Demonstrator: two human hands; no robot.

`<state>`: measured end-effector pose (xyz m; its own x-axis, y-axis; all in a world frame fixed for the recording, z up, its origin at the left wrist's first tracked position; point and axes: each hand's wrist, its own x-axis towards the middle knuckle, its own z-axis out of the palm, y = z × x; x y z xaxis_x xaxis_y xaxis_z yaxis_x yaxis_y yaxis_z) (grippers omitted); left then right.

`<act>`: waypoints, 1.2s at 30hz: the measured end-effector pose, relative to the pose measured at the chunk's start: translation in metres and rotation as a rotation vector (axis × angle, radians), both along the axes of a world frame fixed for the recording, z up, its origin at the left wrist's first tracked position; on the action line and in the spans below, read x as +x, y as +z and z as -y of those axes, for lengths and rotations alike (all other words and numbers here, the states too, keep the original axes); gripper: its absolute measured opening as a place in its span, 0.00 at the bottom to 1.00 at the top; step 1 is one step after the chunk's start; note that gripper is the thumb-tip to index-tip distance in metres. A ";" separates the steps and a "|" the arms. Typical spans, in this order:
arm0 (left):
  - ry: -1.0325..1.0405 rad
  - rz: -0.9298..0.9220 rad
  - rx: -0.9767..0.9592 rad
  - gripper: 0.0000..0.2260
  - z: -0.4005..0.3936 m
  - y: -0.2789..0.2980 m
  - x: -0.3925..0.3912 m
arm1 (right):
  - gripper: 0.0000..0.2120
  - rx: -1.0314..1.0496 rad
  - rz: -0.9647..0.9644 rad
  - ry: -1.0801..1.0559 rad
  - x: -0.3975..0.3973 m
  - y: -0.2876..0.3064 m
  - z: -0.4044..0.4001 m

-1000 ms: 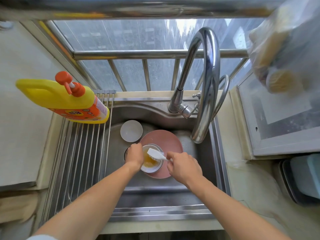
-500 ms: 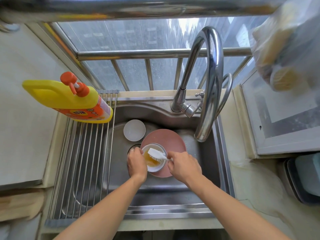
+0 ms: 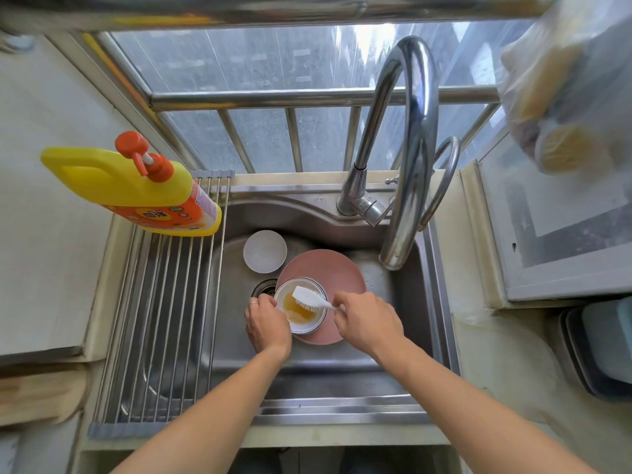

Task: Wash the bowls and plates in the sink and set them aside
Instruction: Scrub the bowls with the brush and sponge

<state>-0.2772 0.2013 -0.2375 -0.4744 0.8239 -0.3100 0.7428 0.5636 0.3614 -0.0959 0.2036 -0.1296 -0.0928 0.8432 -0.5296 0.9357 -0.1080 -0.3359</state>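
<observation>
Left hand [image 3: 268,325] curled round dirty bowl [image 3: 301,311] on pink plate [image 3: 325,278] in sink [image 3: 342,360]. Right hand [image 3: 367,323] gripping white brush [image 3: 309,297] inside bowl. Clean bowl [image 3: 264,250] behind, tap [image 3: 407,165] above, soap bottle [image 3: 136,189] on rack [image 3: 160,319].

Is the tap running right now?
Off, as far as visible: no stream falls from the faucet spout above the sink.

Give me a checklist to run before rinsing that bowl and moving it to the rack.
1. Left hand holds the bowl at its rim: ok.
2. Right hand grips the brush: ok.
3. Bowl scrubbed clean: not ok, yellow residue inside.
4. Water running from the tap: not ok, none visible.
5. Free space on the rack: ok; the soap bottle stands at its far end.
6. Pink plate underneath clean: cannot tell.
</observation>
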 end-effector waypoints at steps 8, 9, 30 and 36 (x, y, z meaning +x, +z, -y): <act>-0.065 -0.016 0.028 0.16 -0.002 0.013 0.011 | 0.10 0.019 0.006 0.013 -0.002 0.001 -0.001; -0.078 -0.016 0.008 0.16 -0.002 0.012 0.009 | 0.10 0.020 0.005 0.012 -0.001 0.001 -0.001; -1.285 -0.365 -0.210 0.09 0.002 -0.005 -0.010 | 0.11 -0.017 -0.051 -0.111 -0.005 -0.004 0.000; -1.363 -0.314 -0.161 0.06 -0.003 0.008 -0.022 | 0.11 -0.049 -0.064 -0.131 -0.003 -0.001 0.000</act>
